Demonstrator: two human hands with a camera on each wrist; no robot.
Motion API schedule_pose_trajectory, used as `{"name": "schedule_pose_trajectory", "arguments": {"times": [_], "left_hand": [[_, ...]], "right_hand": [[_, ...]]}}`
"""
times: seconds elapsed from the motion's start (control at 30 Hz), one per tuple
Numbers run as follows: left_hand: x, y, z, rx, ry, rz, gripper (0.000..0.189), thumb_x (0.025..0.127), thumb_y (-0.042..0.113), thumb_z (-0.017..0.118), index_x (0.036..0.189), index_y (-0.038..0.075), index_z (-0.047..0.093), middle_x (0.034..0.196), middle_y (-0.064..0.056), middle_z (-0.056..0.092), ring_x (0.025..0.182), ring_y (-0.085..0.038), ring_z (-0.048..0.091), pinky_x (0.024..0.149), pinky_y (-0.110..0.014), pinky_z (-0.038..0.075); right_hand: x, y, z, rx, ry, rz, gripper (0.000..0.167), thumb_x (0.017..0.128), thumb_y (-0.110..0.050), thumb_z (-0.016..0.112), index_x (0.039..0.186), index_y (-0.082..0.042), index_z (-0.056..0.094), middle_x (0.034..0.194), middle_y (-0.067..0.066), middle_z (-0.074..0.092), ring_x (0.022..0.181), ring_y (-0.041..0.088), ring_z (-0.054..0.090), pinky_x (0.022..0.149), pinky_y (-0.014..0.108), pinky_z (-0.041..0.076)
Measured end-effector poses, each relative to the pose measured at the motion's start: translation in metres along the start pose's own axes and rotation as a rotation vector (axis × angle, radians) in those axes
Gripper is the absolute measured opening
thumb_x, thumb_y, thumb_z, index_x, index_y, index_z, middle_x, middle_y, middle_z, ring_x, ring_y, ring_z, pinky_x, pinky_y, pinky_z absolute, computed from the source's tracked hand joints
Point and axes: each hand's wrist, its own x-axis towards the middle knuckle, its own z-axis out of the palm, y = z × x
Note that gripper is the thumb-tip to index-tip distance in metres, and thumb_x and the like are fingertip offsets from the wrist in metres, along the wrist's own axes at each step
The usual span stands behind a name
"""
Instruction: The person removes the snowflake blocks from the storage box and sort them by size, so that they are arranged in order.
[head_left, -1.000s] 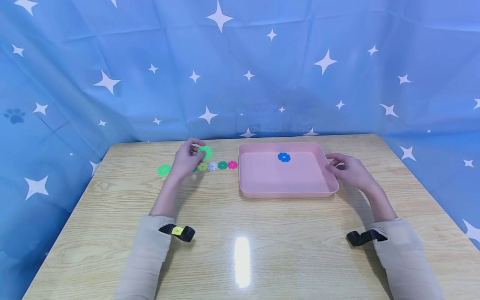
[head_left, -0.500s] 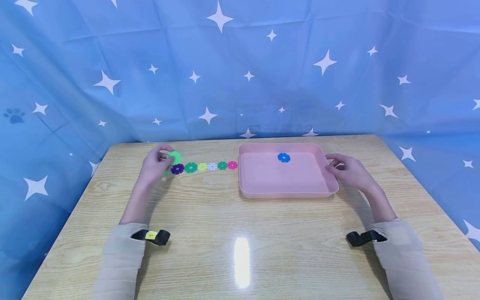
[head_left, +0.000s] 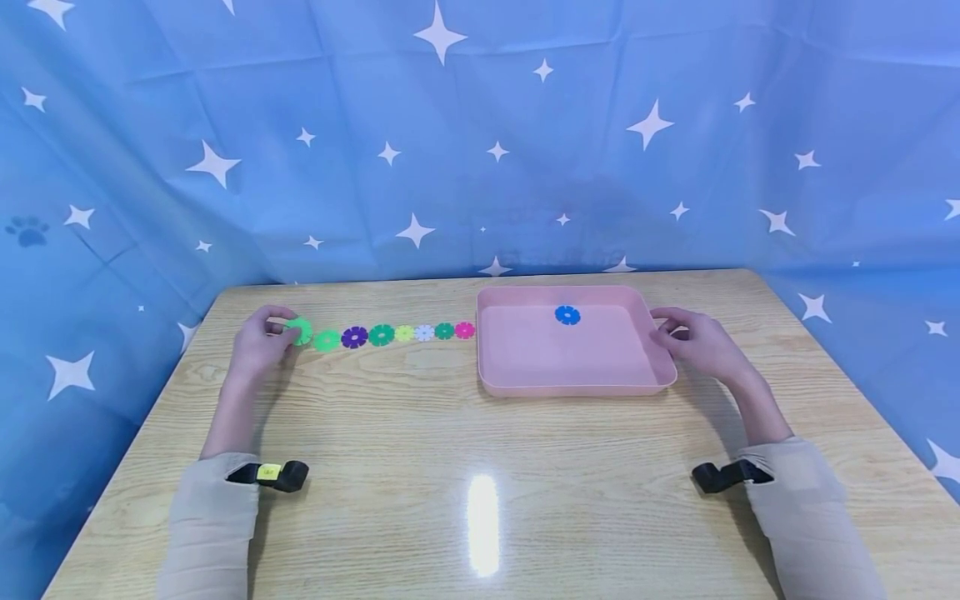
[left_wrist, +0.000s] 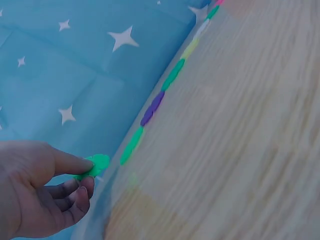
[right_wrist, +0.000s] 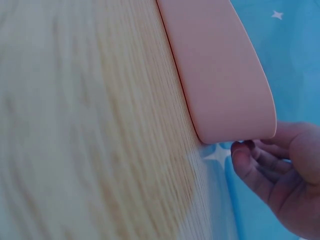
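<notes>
My left hand (head_left: 258, 340) pinches a bright green snowflake disc (head_left: 302, 331) between thumb and fingertips; the left wrist view shows this green disc (left_wrist: 99, 164) just off the row's end. That row of flat notched discs runs from another green disc (head_left: 327, 341) through a purple disc (head_left: 355, 337), a darker green disc (head_left: 382, 335), then yellow, white and green ones to a pink disc (head_left: 465, 330). My right hand (head_left: 697, 340) grips the right wall of a shallow pink tray (head_left: 577, 389), fingers at the rim; some fingertips are hidden. Inside lies a blue disc (head_left: 567, 315).
Everything stands near the back of a wooden table (head_left: 390, 450). Behind it hangs a blue curtain (head_left: 480, 192) with white stars, close to the table's back edge. A black strap (head_left: 281, 476) sits on each sleeve.
My left hand has carried its green disc leftward along the row, past the purple one, to beyond the left end. The right hand and tray stay in place.
</notes>
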Motion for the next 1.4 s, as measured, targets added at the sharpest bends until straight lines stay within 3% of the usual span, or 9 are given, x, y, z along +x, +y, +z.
{"name": "schedule_pose_trajectory", "arguments": {"times": [0.13, 0.37, 0.57, 1.07, 1.4], "left_hand": [[0.000, -0.007, -0.002, 0.035, 0.011, -0.016, 0.035, 0.101, 0.010, 0.058, 0.132, -0.004, 0.054, 0.099, -0.014, 0.057, 0.075, -0.015, 0.060, 0.062, -0.025, 0.049], [0.001, -0.011, -0.001, 0.108, 0.015, -0.032, 0.034, 0.100, 0.013, 0.063, 0.128, -0.004, 0.057, 0.100, -0.014, 0.055, 0.086, -0.022, 0.050, 0.066, -0.029, 0.044], [0.003, -0.013, -0.001, 0.111, 0.005, -0.050, 0.035, 0.100, 0.015, 0.063, 0.128, -0.005, 0.057, 0.105, -0.017, 0.055, 0.091, -0.026, 0.050, 0.070, -0.032, 0.043], [0.001, -0.013, 0.002, 0.108, -0.004, -0.025, 0.037, 0.100, 0.019, 0.062, 0.126, -0.008, 0.057, 0.114, -0.025, 0.056, 0.098, -0.035, 0.053, 0.074, -0.037, 0.042], [0.002, -0.010, -0.004, 0.051, 0.019, -0.040, 0.044, 0.101, 0.025, 0.061, 0.132, -0.006, 0.055, 0.109, -0.015, 0.056, 0.083, -0.015, 0.052, 0.064, -0.023, 0.047]], "right_hand": [[0.001, 0.001, 0.000, 0.005, 0.000, -0.001, 0.044, 0.103, -0.020, 0.059, 0.140, 0.005, 0.051, 0.102, 0.018, 0.063, 0.085, 0.017, 0.065, 0.064, 0.024, 0.050], [0.001, 0.003, 0.001, 0.011, -0.001, -0.003, 0.045, 0.104, -0.020, 0.059, 0.140, 0.005, 0.051, 0.102, 0.018, 0.063, 0.083, 0.016, 0.065, 0.062, 0.024, 0.050], [0.001, 0.001, 0.000, 0.006, 0.004, -0.004, 0.045, 0.104, -0.021, 0.058, 0.139, 0.005, 0.052, 0.102, 0.018, 0.064, 0.086, 0.017, 0.066, 0.065, 0.024, 0.051], [0.002, 0.002, 0.000, -0.001, 0.010, -0.008, 0.044, 0.103, -0.020, 0.059, 0.138, 0.005, 0.053, 0.101, 0.018, 0.064, 0.084, 0.015, 0.066, 0.065, 0.023, 0.050], [0.000, 0.000, 0.000, 0.003, 0.008, -0.007, 0.043, 0.103, -0.019, 0.058, 0.138, 0.006, 0.052, 0.100, 0.018, 0.064, 0.082, 0.013, 0.065, 0.064, 0.024, 0.050]]}}
